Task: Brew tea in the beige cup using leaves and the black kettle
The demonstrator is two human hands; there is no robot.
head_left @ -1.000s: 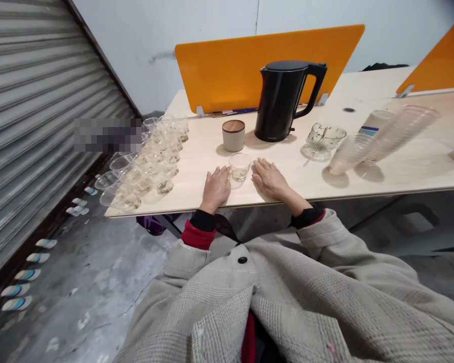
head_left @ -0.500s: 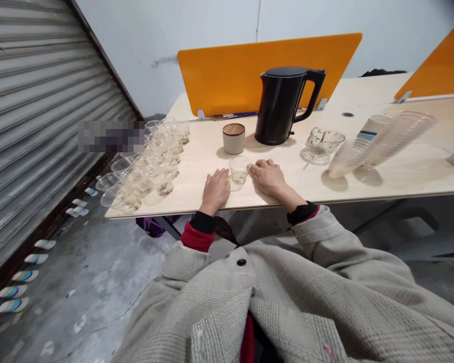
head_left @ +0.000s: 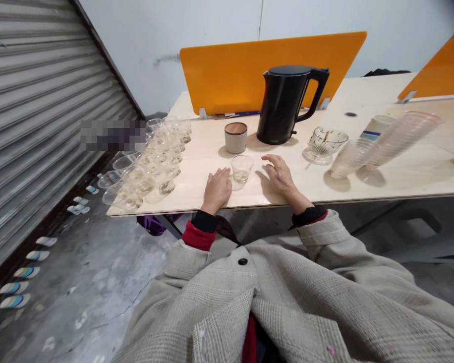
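Note:
A clear plastic cup [head_left: 242, 169] with a little pale content at its bottom stands upright on the table. Just left of it, my left hand [head_left: 217, 189] rests on the tabletop with fingers stretched out, holding nothing. On the other side, my right hand [head_left: 280, 176] hovers slightly over the table, apart from the cup, its fingers loosely spread and nothing in them. Behind the cup sits a grey canister [head_left: 235, 141] with a wooden lid. A black electric kettle [head_left: 282, 108] stands behind and to the right.
Many clear cups [head_left: 151, 166] with contents crowd the table's left end. To the right are a glass bowl [head_left: 327, 142] on a saucer and tilted stacks of plastic cups [head_left: 403, 138]. An orange divider [head_left: 223, 80] lines the back. Patterned paper cups [head_left: 15, 301] lie along the floor.
My right hand has drawn away from the cup to the right and lifted a little. My left hand stays in place beside the cup.

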